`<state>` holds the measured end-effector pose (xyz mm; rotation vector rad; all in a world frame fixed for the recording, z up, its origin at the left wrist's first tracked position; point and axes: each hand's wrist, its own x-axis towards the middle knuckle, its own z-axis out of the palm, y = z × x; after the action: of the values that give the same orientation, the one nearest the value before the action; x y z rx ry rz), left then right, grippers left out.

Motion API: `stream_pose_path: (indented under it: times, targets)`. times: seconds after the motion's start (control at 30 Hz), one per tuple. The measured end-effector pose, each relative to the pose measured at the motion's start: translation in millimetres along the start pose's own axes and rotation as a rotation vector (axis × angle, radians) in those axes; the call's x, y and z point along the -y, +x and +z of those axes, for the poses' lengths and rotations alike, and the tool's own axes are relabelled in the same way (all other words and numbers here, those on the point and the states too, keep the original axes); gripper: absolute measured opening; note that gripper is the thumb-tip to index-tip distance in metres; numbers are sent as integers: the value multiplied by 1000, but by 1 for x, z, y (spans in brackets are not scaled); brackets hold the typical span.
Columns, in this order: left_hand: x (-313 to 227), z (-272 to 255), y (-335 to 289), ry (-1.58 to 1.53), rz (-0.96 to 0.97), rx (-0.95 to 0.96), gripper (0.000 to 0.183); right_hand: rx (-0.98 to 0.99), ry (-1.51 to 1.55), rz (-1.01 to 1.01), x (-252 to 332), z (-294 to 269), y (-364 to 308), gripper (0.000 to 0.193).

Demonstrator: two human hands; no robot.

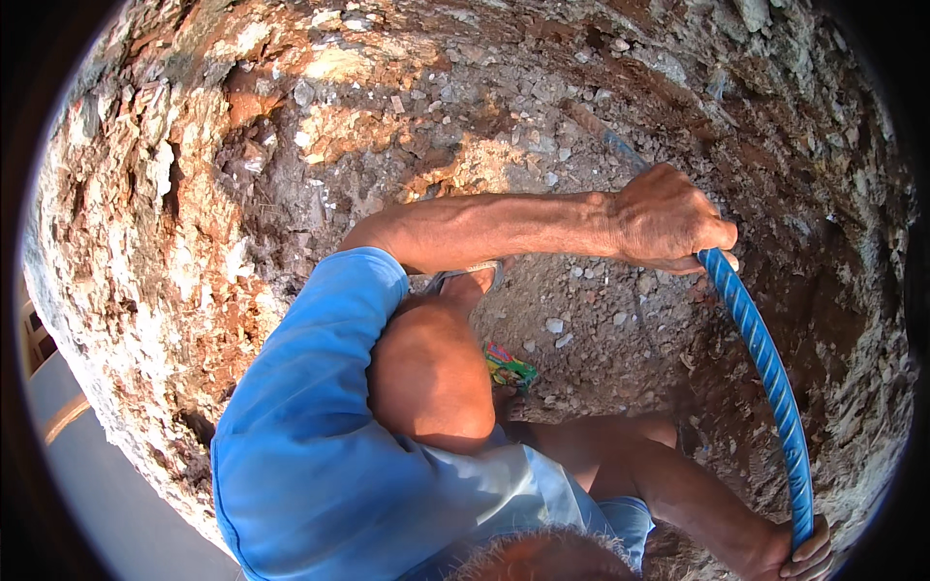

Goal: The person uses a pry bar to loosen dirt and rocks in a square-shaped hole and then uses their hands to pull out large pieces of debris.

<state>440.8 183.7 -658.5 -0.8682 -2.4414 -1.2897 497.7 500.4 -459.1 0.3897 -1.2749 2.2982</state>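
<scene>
Nearest me, my right hand (pixel 806 554) is wrapped round the near end of a long, blue, spiral-ridged bar (pixel 765 363), probably metal. Farther along, my left hand (pixel 673 223) is clamped on it too, well apart from the other. I'd expect it stiff and fairly heavy, its curve likely the lens's doing; the ridges should resist slipping, and a wide two-handed hold suits it. Beyond, its dull far end reaches towards loose, stony brown earth (pixel 533 145); whether they touch, I can't tell.
</scene>
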Motion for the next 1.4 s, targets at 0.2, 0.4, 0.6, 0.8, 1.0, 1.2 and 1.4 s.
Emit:
stream_pose_path:
  times: [0.2, 0.4, 0.6, 0.8, 1.0, 1.2, 1.4]
  targets:
    - [142, 15, -59, 33, -250, 81, 15, 41, 6, 127, -135, 24, 1, 56]
    - [95, 6, -49, 98, -301, 193, 8, -105, 64, 205, -115, -36, 16, 51]
    - [42, 1, -58, 88, -290, 147, 5, -84, 22, 160, -39, -6, 6, 45]
    - [19, 4, -26, -52, -165, 28, 20, 35, -49, 147, -43, 21, 8, 45]
    - [82, 29, -56, -8, -237, 204, 12, -240, -172, 155, -83, 11, -7, 49]
    - [15, 20, -78, -17, -331, 312, 16, -220, -42, 196, -27, -26, -12, 49]
    - [-13, 6, -25, -95, -79, 5, 23, -76, -108, 104, 15, 34, -3, 49]
